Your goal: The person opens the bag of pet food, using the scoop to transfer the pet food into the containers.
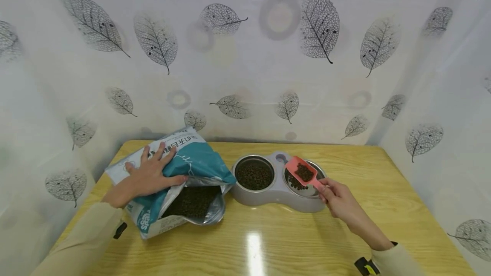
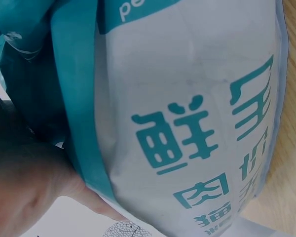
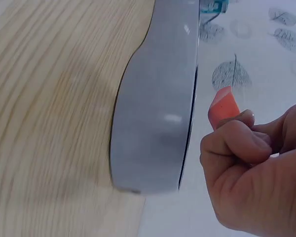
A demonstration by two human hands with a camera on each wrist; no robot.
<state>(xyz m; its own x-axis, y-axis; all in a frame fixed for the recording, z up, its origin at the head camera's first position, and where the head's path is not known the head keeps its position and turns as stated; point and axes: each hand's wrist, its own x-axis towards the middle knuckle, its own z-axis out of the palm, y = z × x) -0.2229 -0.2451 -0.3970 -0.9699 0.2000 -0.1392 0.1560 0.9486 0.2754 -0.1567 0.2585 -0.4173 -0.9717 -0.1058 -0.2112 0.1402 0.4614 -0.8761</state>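
A teal and white bag [image 1: 197, 156] lies on its side at the left, its mouth facing front right with brown kibble [image 1: 193, 201] inside. My left hand [image 1: 151, 175] rests on top of the bag, fingers spread; the left wrist view shows the hand [image 2: 29, 187] at the bag's printed side [image 2: 187, 74]. My right hand [image 1: 343, 203] grips the handle of a pink scoop [image 1: 293, 166] holding some kibble, above the right bowl [image 1: 321, 173] of a grey double feeder [image 1: 253, 199]. Kibble lies in both bowls. In the right wrist view, my curled fingers [image 3: 237, 143] pinch the scoop [image 3: 223, 106].
The feeder stands on a light wooden table [image 1: 215, 250], just right of the bag's mouth. Behind the table and at both sides hangs a white curtain [image 1: 245, 67] with a leaf print.
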